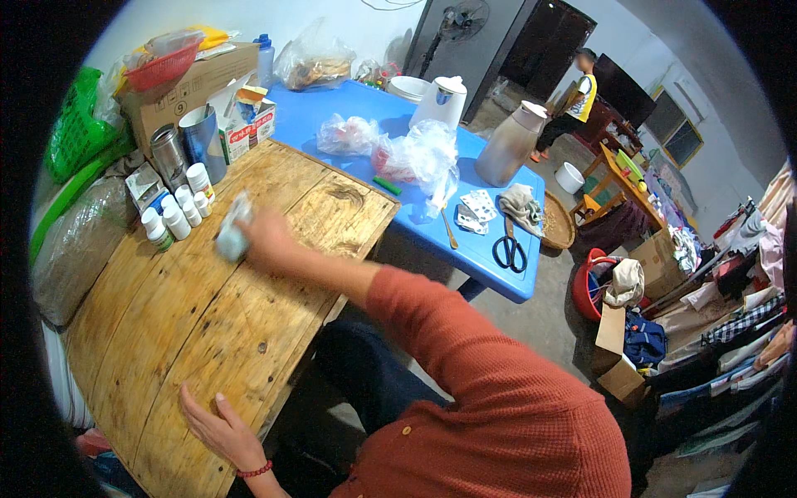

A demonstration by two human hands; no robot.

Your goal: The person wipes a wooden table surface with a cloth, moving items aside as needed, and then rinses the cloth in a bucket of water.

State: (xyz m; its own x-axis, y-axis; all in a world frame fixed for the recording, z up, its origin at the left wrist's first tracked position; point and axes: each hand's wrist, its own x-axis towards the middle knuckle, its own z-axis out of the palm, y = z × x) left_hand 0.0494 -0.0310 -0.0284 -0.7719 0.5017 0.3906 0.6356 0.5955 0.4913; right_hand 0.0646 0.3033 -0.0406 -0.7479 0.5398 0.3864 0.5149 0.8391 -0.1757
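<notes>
My right hand (268,239), blurred, is closed on a pale blue-grey cloth (234,233) over the far part of the wooden table (205,324). At the near edge, my left hand (221,429) rests against the planks, fingers apart, holding nothing; a red bead bracelet is on its wrist. Several white plastic bottles (177,222) stand just left of the cloth. Behind them are a metal tumbler (168,155), a blue cylindrical container (204,140) and an opened carton (246,127).
A blue plastic table (467,249) adjoins, bearing plastic bags (417,155), an electric kettle (441,103), a vacuum flask (510,146), black-handled scissors (509,252) and a spoon (449,230). A person (576,103) in a yellow vest stands farther back. A cardboard box (187,93) stands at the table's far left.
</notes>
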